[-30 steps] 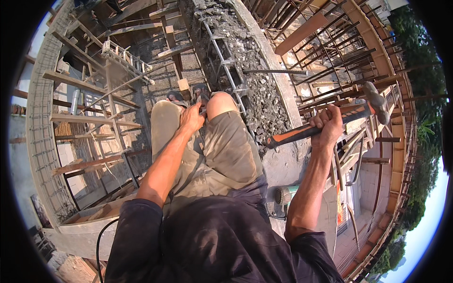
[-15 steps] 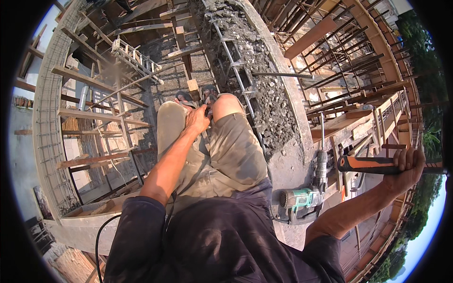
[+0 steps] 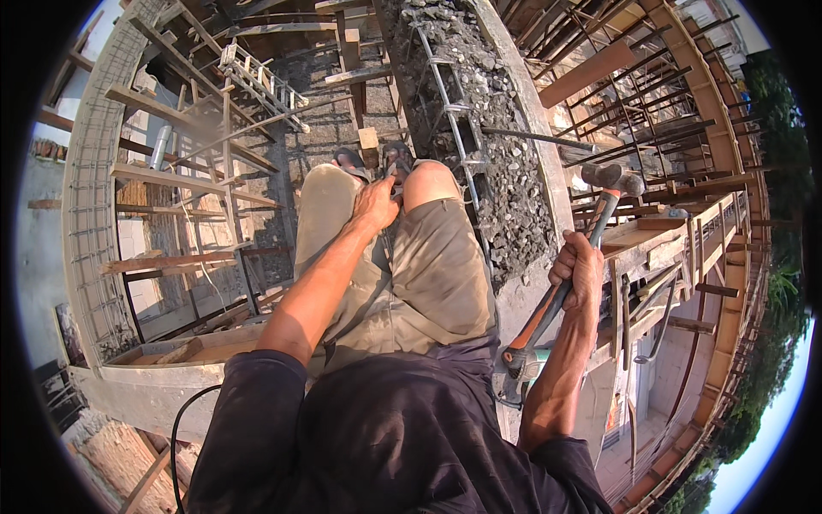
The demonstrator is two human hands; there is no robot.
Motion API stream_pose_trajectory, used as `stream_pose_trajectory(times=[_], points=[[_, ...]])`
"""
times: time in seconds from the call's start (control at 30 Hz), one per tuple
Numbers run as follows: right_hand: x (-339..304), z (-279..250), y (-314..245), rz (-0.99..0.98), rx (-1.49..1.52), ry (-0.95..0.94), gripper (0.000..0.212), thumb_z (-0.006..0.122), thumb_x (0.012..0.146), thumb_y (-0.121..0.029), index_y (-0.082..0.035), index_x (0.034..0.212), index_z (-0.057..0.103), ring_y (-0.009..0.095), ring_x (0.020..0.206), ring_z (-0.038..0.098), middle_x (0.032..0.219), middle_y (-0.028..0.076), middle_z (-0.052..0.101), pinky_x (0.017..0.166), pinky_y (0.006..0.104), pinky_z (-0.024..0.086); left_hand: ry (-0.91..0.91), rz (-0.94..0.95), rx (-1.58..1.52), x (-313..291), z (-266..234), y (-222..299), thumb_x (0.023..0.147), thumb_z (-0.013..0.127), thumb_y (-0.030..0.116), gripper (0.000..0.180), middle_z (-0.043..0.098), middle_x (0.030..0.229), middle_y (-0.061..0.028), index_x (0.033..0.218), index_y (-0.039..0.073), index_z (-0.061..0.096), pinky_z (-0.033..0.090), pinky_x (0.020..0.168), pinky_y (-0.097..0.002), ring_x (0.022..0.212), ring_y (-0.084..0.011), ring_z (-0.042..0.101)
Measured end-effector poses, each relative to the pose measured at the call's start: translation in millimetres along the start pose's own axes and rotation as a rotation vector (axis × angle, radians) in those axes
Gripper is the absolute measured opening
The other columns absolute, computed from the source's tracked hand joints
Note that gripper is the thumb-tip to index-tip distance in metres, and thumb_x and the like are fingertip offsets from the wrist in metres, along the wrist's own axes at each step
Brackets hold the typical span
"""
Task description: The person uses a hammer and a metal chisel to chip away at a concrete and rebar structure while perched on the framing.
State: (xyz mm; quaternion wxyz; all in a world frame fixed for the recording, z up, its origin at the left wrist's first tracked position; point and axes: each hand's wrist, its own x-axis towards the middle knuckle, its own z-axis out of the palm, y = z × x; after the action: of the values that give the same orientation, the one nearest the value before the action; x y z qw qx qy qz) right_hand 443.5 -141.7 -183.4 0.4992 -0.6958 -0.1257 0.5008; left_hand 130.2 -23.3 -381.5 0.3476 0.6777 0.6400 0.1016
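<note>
My right hand (image 3: 578, 267) is wrapped round the black-and-orange handle of a hammer (image 3: 533, 327), out to the right of my body. Its steel head points away from me, raised beyond the concrete edge. Between my knees my left hand (image 3: 377, 206) is closed, fingers curled down. What it grips is hidden by the hand and too dark to name. Just beyond it show my sandalled feet and the squared end of a wooden post (image 3: 368, 139). A teal power tool (image 3: 535, 364) lies by my right side, mostly covered by the hammer handle and my forearm.
Broken concrete rubble (image 3: 501, 146) fills a trough to the front right, with a steel rebar cage (image 3: 449, 107) along it. Timber props (image 3: 184, 176) and a ladder (image 3: 261, 86) stand lower at left. Rebar and formwork (image 3: 711, 86) lie to the right. A black cable (image 3: 175, 428) runs at lower left.
My right hand has swung the hammer inward from the far right, and its head now points forward. The handle covers much of the power tool. My left hand stays between my knees.
</note>
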Motion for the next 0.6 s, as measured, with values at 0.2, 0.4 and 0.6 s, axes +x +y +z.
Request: stream_pose_trajectory(times=[0.2,0.4,0.6], points=[[-64.6,-86.0,-139.0,-0.693,0.237,0.159,0.04,0.062,0.095,-0.02,-0.018,0.065,0.037,0.005,0.041,0.029,0.054,-0.006,0.028,0.037,0.0229,0.026,-0.002,0.006,0.033,0.9,-2.1,-0.8,0.086,0.068,0.026,0.043,0.067,0.122,-0.0181,0.126,0.01,0.062,0.047,0.099,-0.0476,0.116,-0.0372,0.061],[-52.1,-76.0,-180.5,-1.169,0.458,0.331,0.035,0.043,0.096,-0.013,-0.016,0.065,0.028,0.013,0.048,0.031,0.056,-0.002,0.025,0.053,0.0303,0.038,-0.051,0.016,-0.052,1.5,-3.7,10.9,0.087,0.068,0.024,0.045,0.067,0.121,-0.0206,0.128,0.008,0.061,0.047,0.099,-0.0479,0.114,-0.0381,0.062],[46.1,-26.4,12.4,0.196,0.032,-0.115,0.031,0.061,0.088,-0.012,-0.018,0.067,0.039,0.008,0.039,0.027,0.053,-0.006,0.03,0.039,0.0279,0.027,0.012,0.002,-0.079,2.2,0.8,3.4,0.087,0.068,0.022,0.045,0.066,0.122,-0.0215,0.129,0.006,0.06,0.049,0.095,-0.0473,0.111,-0.0395,0.063]])
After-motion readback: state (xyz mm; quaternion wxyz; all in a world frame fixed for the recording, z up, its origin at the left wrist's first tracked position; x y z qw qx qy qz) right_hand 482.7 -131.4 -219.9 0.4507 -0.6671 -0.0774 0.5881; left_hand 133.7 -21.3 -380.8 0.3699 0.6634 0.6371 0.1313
